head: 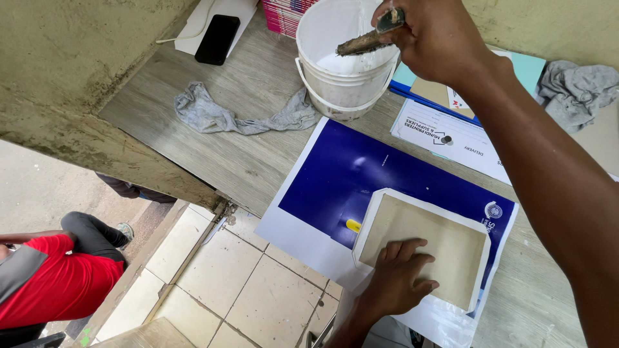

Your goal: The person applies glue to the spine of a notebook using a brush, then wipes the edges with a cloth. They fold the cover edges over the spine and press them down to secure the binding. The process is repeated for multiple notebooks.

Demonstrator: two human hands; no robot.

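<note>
My right hand (433, 40) grips a glue-caked brush (365, 42) by its handle, with the bristles over the open white bucket (343, 86) at the back of the counter. Inside the bucket is white paste. My left hand (398, 278) lies flat, fingers spread, on a tan board (445, 248) with white folded edges. That board rests on a large blue and white printed sheet (342, 174) that overhangs the counter's near edge.
A grey rag (222, 116) lies left of the bucket, a black phone (217, 38) on a white sheet behind it. Printed papers (445, 138), a teal folder and another grey cloth (577, 87) sit at the right. Below the counter, a person in a red top (55, 277) is on tiled floor.
</note>
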